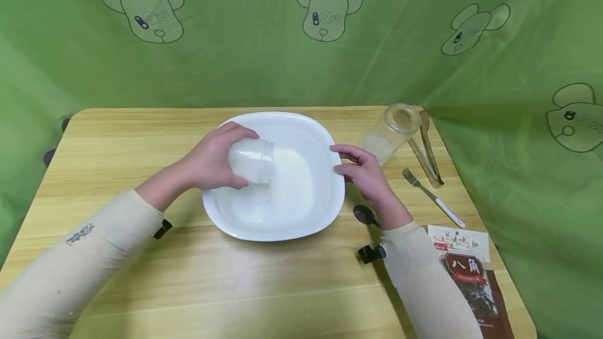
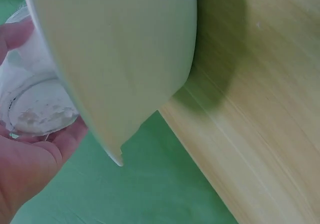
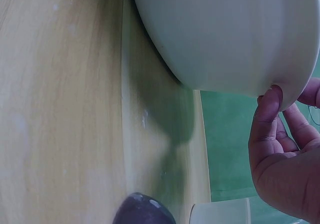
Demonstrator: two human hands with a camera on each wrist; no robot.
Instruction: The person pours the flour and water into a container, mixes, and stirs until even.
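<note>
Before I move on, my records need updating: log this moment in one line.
left hand: holds jar sideways over basin | right hand: grips basin rim | on table: other jar, tongs, fork, spoon, packet

My head view looks fwd & down over the counter (image 1: pixel 282 286); L & R wrist views, v. close, share the basin (image 2: pixel 125 59) exterior.
</note>
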